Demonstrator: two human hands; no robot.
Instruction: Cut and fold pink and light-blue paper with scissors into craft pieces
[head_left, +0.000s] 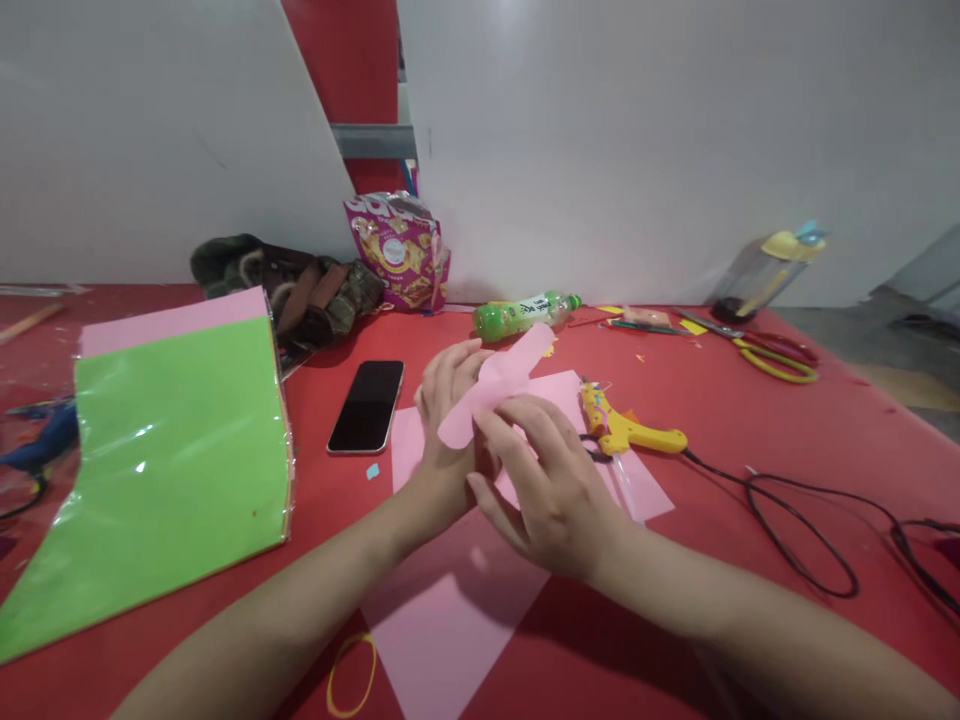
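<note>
A pink paper cutout [504, 378] with rounded, petal-like arms is up between my two hands, above the table. My left hand [444, 410] is behind it, closed on it; its thumb is hidden. From the right, my right hand [551, 480] reaches in with curled fingers, the fingertips at the cutout's lower edge and the thumb lower down. Pink paper sheets [457, 640] lie flat beneath both hands. Just right of my right hand rests a yellow hot glue gun [634, 432] on a pink sheet, with a clear glue stick [625, 485] close by.
At left lie a plastic-wrapped pack of green and pink paper [180, 450] and a phone [366, 407]. Behind are a snack bag [401, 250], a green bottle [525, 314] on its side, and scissors [772, 355]. A black cord [795, 490] loops at right; a yellow rubber band [352, 675] lies in front.
</note>
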